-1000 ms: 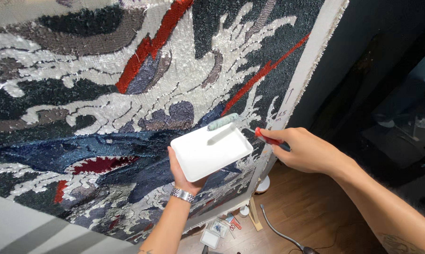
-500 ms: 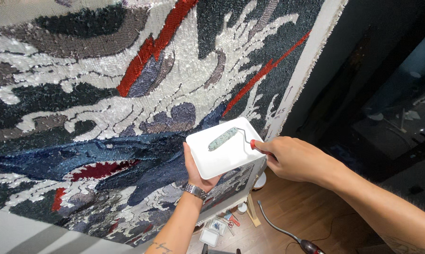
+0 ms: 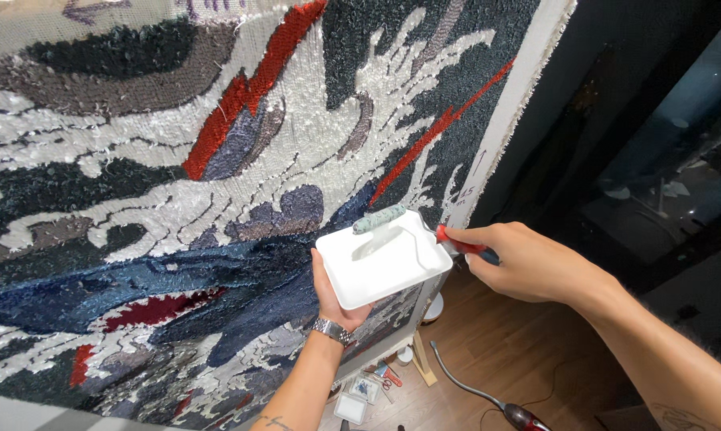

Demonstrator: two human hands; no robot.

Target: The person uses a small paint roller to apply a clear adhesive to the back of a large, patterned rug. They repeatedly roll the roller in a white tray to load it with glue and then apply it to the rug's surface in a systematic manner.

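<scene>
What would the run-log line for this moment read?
left hand: holds white tray from below | right hand: grips red-handled roller, at tray's upper edge | backdrop: tufted rug on frame

Wood plank floor [image 3: 528, 359] down at the bottom, warm brown. A grey cable [image 3: 464, 385] snakes across it and ends in a dark red tool [image 3: 524, 416] near the lower edge. Closer to the frame's wooden foot [image 3: 419, 363] there's a little pile of stuff: a small white tray [image 3: 350, 407], a small box [image 3: 366, 388], and red-handled scissors [image 3: 390, 377]. A white round thing [image 3: 433, 307] sits by the frame too, can't tell what.
</scene>
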